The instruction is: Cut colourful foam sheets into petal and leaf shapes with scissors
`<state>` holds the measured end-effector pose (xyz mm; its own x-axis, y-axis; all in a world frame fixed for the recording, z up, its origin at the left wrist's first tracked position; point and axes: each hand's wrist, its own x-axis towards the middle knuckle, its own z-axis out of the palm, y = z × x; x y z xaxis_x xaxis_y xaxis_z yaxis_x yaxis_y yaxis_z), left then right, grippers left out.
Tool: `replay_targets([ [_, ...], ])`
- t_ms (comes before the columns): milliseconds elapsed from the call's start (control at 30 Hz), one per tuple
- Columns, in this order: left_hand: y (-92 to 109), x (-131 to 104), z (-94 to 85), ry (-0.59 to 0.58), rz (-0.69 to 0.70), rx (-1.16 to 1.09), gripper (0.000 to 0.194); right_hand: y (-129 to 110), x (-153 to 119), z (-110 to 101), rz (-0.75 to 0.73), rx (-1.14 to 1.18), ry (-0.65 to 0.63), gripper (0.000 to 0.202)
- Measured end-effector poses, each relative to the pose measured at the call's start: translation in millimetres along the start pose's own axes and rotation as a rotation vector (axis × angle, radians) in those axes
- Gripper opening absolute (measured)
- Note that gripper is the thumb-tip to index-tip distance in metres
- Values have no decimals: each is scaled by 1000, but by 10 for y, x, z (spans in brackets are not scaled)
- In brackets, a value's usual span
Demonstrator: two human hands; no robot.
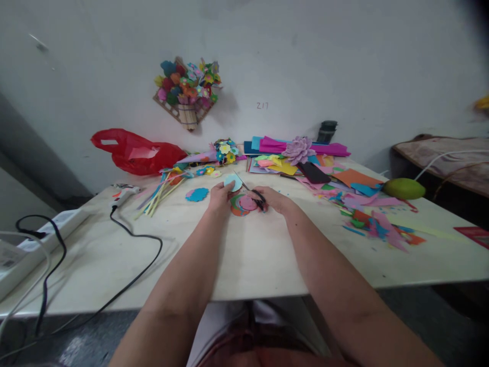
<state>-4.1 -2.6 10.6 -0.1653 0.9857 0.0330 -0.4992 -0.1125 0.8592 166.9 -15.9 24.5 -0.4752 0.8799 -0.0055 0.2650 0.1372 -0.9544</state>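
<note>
My left hand (220, 195) pinches a light blue paper circle (233, 182) above the table. In my right hand (272, 199) is a pair of scissors (259, 197), fingers through the black handles, blades pointing up and left beside the circle's right edge. Whether the blades touch the paper I cannot tell. Below the hands lie paper circles, a pink one (247, 203) over an orange one (239, 211), with some green showing. Left of my left hand rest blue scallop-edged paper pieces (197, 194).
Paper strips (162, 194), a red plastic bag (139, 155) and a glue gun (124, 195) with a black cord lie left. Colored scraps (376, 224), paper sheets (290, 165) and a purple paper flower (299, 149) spread right. A power strip (66, 224) sits at the left edge.
</note>
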Motion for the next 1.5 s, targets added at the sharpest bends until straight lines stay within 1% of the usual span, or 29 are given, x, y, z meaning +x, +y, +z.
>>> replay_targets([
  [333, -5, 0, 9, -12, 2, -30, 15, 38, 31, -7, -3, -27, -20, 28],
  [567, -14, 4, 4, -16, 7, -24, 17, 41, 29, 1, 1, -14, -5, 30],
  [767, -13, -5, 8, -19, 12, -22, 13, 62, 47, 1, -7, -16, -1, 30],
  [967, -5, -12, 15, -10, 2, -33, 8, 33, 26, 8, 0, -24, 9, 26],
  [1233, -14, 0, 13, -9, 2, -56, 13, 41, 25, 9, -6, -36, 15, 25],
  [1500, -6, -6, 15, -6, -3, -64, 12, 64, 47, -1, 6, -8, 15, 19],
])
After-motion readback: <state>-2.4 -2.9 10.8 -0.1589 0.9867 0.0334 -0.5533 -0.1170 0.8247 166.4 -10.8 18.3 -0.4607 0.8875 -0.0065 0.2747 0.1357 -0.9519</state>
